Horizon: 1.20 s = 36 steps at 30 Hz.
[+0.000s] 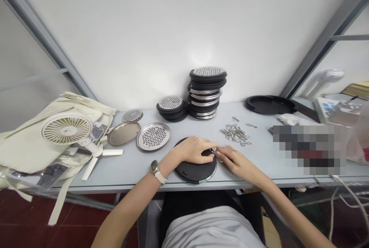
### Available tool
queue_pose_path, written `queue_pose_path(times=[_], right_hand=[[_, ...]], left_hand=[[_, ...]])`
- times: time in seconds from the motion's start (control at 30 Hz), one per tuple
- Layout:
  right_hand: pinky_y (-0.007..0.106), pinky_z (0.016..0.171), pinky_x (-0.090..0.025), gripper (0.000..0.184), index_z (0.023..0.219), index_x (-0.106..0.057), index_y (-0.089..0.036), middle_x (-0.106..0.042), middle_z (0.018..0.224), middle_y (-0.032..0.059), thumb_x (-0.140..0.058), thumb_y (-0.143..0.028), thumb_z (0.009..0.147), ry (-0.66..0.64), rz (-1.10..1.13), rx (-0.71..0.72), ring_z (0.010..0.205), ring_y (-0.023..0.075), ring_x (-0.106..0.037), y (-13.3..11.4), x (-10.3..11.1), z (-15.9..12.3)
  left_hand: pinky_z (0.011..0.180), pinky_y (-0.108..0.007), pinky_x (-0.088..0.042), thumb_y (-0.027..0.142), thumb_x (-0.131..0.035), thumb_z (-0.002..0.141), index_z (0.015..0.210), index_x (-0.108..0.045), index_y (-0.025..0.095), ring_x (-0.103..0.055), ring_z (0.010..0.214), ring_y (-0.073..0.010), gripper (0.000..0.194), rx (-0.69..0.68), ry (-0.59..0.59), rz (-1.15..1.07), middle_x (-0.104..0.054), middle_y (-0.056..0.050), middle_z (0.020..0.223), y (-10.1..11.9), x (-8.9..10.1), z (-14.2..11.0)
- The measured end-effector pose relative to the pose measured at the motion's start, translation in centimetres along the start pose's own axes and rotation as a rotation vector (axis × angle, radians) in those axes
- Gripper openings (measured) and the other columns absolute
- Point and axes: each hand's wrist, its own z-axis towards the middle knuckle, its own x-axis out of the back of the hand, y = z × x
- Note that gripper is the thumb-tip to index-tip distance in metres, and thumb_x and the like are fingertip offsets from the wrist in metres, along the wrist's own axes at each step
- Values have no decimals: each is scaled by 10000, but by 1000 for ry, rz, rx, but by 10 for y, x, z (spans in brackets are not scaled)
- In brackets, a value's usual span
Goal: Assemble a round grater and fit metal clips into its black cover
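A black round disc (pixel 191 172) with a shiny metal rim lies near the table's front edge. My left hand (pixel 196 149) rests across its top, thumb and fingers gripping it near the right edge, with the index finger reaching toward my right hand. At that edge my right hand (pixel 233 159) pinches a bent metal wire clip (pixel 213 150), mostly covered by the fingers. A heap of similar wire clips (pixel 235 133) lies beyond my right hand. To the left are a metal grater disc (pixel 153 136) with punched holes and a plain metal disc (pixel 124 133).
Behind stand a tall stack of black-rimmed and metal discs (pixel 206 96) and a lower stack (pixel 172 108). A black tray (pixel 271 104) lies back right. On the left are a small fan (pixel 67 129) and a cream bag (pixel 25 140); a blurred patch covers the right side.
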Motion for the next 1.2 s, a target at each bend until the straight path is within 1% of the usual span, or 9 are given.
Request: queue_pose_path(times=[0.13,0.37,0.47,0.77,1.03,1.2], right_hand=[[384,803,-428,372,867,-599,-207,-659,827,58,-297,-390,986,-8,10,10,795,219,-557,2,0,-1],[386,835,-424,375,918,-609,-198,-664,873,70,-295,-392,986,-9,-6,19,832,227,-575,3,0,-1],[381,846,-424,373,908,-610,-200,-657,865,68,-300,-392,985,-14,3,12,849,226,-577,4,1,-2],[364,828,-426,365,886,-603,-193,-646,860,64,-313,-394,981,-32,35,-5,852,222,-568,5,3,-2],[355,824,-419,363,871,-590,-192,-629,837,57,-308,-394,980,-39,44,-10,843,216,-559,5,3,-2],[349,793,-431,371,850,-588,-196,-630,820,52,-308,-406,975,-36,53,-13,806,211,-557,5,4,-2]], left_hand=[[598,-257,-378,317,-485,846,967,-581,221,-624,759,-162,182,19,-12,-17,-669,-19,872,1,1,1],[613,-249,-375,304,-469,862,1042,-579,225,-617,779,-155,226,-11,-4,-57,-668,-22,919,1,3,0],[616,-242,-366,304,-461,868,1035,-578,227,-614,778,-152,218,-18,2,-67,-669,-21,928,0,3,-1],[614,-249,-368,301,-467,864,993,-577,223,-624,781,-156,187,-22,-1,-61,-674,-18,920,-1,1,0],[623,-241,-370,303,-463,866,1010,-583,220,-625,784,-154,205,-17,-7,-80,-678,-24,932,-1,1,0],[619,-245,-372,300,-463,866,1029,-577,226,-629,789,-155,212,-18,-1,-70,-677,-18,931,-1,0,0]])
